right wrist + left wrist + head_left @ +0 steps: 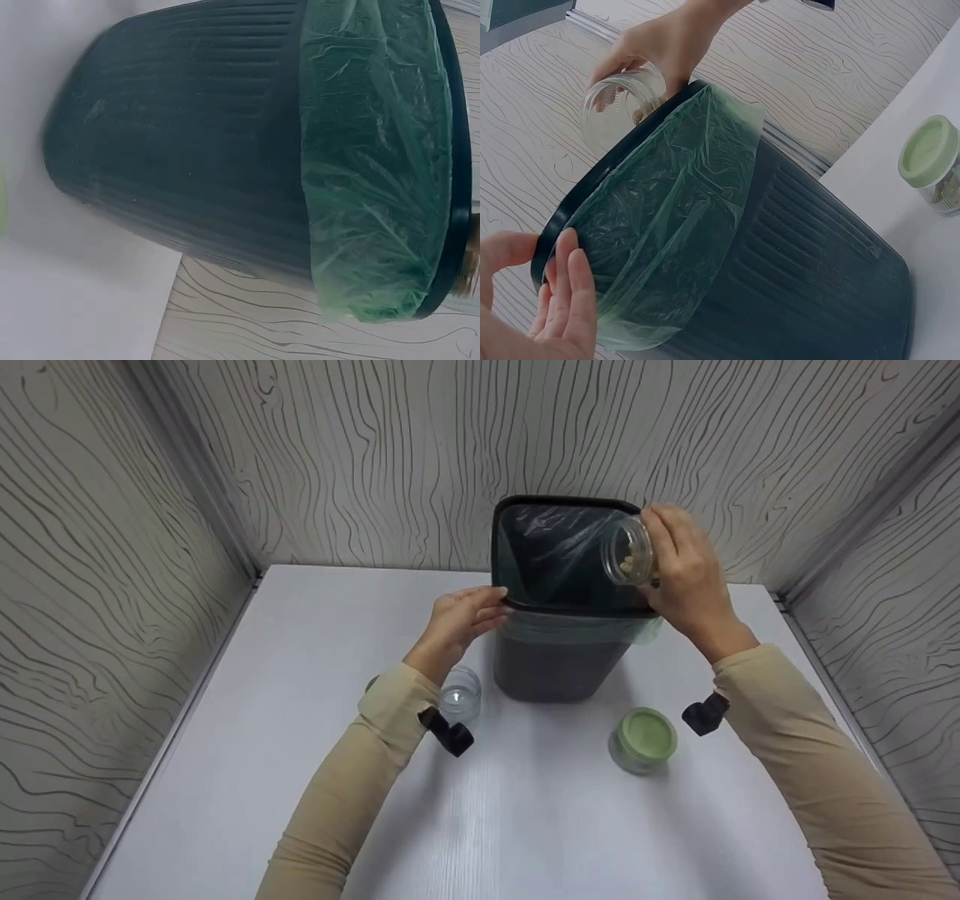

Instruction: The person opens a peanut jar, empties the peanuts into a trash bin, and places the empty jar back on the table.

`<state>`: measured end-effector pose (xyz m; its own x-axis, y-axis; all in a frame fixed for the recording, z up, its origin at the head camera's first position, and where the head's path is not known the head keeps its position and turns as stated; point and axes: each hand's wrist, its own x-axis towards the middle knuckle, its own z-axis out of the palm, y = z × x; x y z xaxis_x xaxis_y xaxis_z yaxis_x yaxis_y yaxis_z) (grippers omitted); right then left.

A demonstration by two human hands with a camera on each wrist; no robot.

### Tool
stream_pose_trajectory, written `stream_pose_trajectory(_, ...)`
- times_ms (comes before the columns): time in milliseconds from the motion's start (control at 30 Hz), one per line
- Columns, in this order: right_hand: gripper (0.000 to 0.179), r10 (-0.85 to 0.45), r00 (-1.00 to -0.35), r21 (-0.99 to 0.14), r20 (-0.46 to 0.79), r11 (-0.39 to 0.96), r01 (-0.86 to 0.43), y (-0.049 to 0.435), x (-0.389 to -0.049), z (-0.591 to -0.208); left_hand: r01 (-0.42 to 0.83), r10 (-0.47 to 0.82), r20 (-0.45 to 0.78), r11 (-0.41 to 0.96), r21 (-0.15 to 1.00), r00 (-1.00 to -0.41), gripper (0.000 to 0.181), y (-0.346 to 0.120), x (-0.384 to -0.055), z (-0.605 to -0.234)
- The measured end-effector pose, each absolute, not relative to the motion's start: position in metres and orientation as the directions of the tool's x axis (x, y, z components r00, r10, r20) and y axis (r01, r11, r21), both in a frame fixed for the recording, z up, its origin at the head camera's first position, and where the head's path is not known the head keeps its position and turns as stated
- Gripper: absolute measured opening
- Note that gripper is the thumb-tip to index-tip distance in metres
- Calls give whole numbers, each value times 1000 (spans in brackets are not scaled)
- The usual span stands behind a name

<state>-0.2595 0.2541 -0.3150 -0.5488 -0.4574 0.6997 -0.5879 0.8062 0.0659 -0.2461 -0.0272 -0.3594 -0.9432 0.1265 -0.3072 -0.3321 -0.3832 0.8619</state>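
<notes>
A dark trash bin (551,671) stands at the back of the table, lined with a thin green bag (667,217) folded over its rim. My left hand (465,622) pinches the bin's near left rim between thumb and fingers. My right hand (690,574) grips a clear glass jar (616,553), tipped on its side over the right part of the bin's opening. Small tan pieces (628,556) lie inside that jar. In the right wrist view, the bin's side and the bag fill most of the picture, and the right hand shows only at the right edge.
On the white table (540,825), a jar with a green lid (649,735) stands to the right in front of the bin. Another clear jar (460,697) is by the left forearm, partly hidden by the sleeve. Patterned wall panels (375,457) enclose the back and sides.
</notes>
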Motion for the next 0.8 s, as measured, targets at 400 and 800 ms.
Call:
stream_pose_trajectory(400,80,-527,-505,165,683,786,-596,254,-262,-310,-331,124,-307,-398,856,-944,32,-27,-247,-359)
stream_pose_trajectory(800,56,-576,-371,273,728,740,-615,253,-268,-311,-330,120,-308,-400,855,-944,27,-27,-246,-359)
